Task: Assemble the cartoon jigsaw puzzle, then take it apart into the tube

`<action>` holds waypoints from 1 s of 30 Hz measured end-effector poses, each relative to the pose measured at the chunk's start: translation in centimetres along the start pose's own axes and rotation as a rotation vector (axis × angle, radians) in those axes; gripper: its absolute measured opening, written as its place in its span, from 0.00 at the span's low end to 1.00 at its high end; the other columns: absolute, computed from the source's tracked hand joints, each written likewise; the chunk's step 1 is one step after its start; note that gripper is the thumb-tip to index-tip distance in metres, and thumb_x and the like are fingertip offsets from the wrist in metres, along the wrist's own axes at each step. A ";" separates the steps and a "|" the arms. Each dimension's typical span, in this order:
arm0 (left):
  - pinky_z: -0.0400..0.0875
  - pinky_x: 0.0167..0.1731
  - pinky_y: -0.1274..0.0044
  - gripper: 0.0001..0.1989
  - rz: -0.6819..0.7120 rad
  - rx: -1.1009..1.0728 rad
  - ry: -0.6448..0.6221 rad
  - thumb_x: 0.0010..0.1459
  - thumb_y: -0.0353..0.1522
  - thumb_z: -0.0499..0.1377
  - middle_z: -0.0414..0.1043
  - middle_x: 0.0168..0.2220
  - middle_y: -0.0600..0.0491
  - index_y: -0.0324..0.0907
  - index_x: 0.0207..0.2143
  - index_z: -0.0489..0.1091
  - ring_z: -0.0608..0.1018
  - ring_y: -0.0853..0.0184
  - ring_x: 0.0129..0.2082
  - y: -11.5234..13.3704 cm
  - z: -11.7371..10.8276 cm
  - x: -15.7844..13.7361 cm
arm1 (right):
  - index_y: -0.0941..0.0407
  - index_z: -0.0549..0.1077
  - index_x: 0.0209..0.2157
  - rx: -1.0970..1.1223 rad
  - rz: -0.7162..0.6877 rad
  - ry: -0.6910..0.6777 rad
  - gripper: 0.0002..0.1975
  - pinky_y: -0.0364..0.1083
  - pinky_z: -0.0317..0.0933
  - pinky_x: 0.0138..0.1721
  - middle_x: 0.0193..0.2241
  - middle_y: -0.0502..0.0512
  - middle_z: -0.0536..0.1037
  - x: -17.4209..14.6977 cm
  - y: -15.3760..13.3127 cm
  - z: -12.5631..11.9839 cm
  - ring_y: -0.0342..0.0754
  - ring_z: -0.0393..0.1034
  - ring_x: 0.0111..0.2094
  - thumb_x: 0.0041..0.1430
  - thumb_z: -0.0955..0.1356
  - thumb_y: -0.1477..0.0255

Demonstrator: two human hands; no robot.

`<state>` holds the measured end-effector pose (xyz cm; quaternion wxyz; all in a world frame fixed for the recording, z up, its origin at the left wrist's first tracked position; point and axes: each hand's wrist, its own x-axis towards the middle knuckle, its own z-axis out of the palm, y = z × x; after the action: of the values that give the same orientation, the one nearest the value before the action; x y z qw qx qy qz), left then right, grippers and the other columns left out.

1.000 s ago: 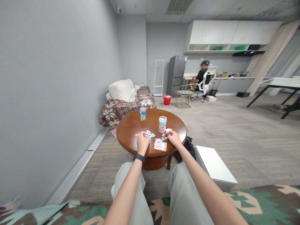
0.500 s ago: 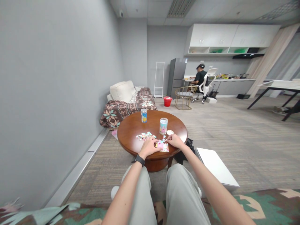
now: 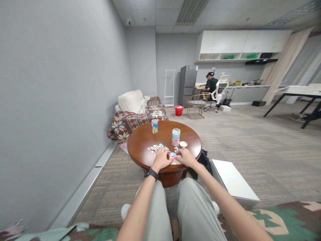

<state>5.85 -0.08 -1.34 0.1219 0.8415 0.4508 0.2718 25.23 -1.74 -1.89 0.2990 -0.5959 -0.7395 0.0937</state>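
Note:
A small, partly assembled jigsaw puzzle in pink, yellow and blue lies near the front edge of the round wooden table. My left hand curves round its left side, thumb low and fingers at the upper edge. From the right, my right hand presses bent fingertips onto the puzzle; any single piece under them is hidden. Loose jigsaw pieces form a pile just beyond my left hand. Behind the puzzle stands a clear jar with a pink and blue picture, its white lid lying beside it.
A blue and yellow can stands at the back of the table. A white box sits on the floor to the right, and a black bag is by the table. Farther off are a red bucket and a seated person.
My right hand has moved left, from beside the loose pieces near the lid onto the puzzle. My left hand stays at the puzzle's left side. The view has tilted slightly upward.

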 end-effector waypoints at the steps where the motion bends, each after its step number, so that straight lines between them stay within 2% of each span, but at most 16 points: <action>1: 0.66 0.50 0.66 0.14 -0.011 -0.004 -0.002 0.55 0.40 0.62 0.70 0.41 0.47 0.43 0.42 0.73 0.71 0.55 0.47 0.0 -0.1 0.0 | 0.57 0.79 0.36 -0.006 0.003 -0.012 0.09 0.48 0.62 0.47 0.33 0.56 0.75 0.0 0.0 0.0 0.51 0.70 0.41 0.51 0.73 0.70; 5: 0.68 0.47 0.68 0.14 -0.027 -0.057 0.026 0.51 0.38 0.65 0.70 0.43 0.48 0.43 0.39 0.70 0.71 0.57 0.46 0.0 -0.2 0.1 | 0.56 0.79 0.41 -0.027 0.010 -0.018 0.14 0.50 0.62 0.50 0.39 0.58 0.75 0.5 -0.4 0.1 0.53 0.69 0.43 0.49 0.74 0.71; 9: 0.68 0.41 0.73 0.04 -0.021 -0.221 0.029 0.53 0.30 0.61 0.71 0.34 0.54 0.43 0.32 0.68 0.73 0.64 0.37 -0.5 -0.2 0.3 | 0.56 0.79 0.40 -0.007 -0.092 -0.017 0.12 0.51 0.61 0.52 0.41 0.60 0.75 1.2 -1.5 0.9 0.53 0.69 0.45 0.53 0.70 0.74; 12: 0.68 0.36 0.76 0.04 -0.078 -0.377 0.050 0.54 0.26 0.58 0.70 0.28 0.57 0.43 0.30 0.67 0.72 0.68 0.30 -0.8 -0.2 0.4 | 0.57 0.79 0.39 0.035 -0.134 -0.036 0.11 0.50 0.62 0.52 0.39 0.60 0.76 1.6 -2.0 1.8 0.52 0.70 0.44 0.53 0.69 0.76; 18: 0.70 0.37 0.75 0.02 -0.215 -0.490 0.228 0.55 0.28 0.58 0.75 0.29 0.54 0.41 0.30 0.71 0.76 0.66 0.32 -0.9 -0.6 0.2 | 0.59 0.79 0.43 0.095 -0.167 0.024 0.13 0.50 0.63 0.53 0.39 0.60 0.75 1.5 -1.4 3.0 0.52 0.69 0.44 0.55 0.68 0.76; 24: 0.70 0.34 0.75 0.03 -0.239 -0.512 0.227 0.55 0.28 0.58 0.75 0.26 0.54 0.41 0.29 0.71 0.77 0.66 0.28 -0.7 -0.6 0.1 | 0.59 0.79 0.41 0.090 -0.173 0.022 0.11 0.52 0.63 0.53 0.40 0.60 0.74 1.5 -1.3 3.1 0.52 0.69 0.44 0.55 0.69 0.77; 30: 0.71 0.39 0.74 0.05 -0.286 -0.450 0.329 0.59 0.29 0.57 0.77 0.34 0.49 0.40 0.34 0.72 0.78 0.65 0.34 -1.4 -0.3 0.3 | 0.58 0.77 0.40 0.073 -0.186 0.052 0.09 0.51 0.64 0.51 0.40 0.59 0.75 1.4 -1.3 3.2 0.51 0.70 0.43 0.57 0.68 0.75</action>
<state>4.81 0.89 -1.59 0.2675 0.6660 0.5069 0.4774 22.21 -0.09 -3.37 0.3471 -0.5157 -0.7795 0.0771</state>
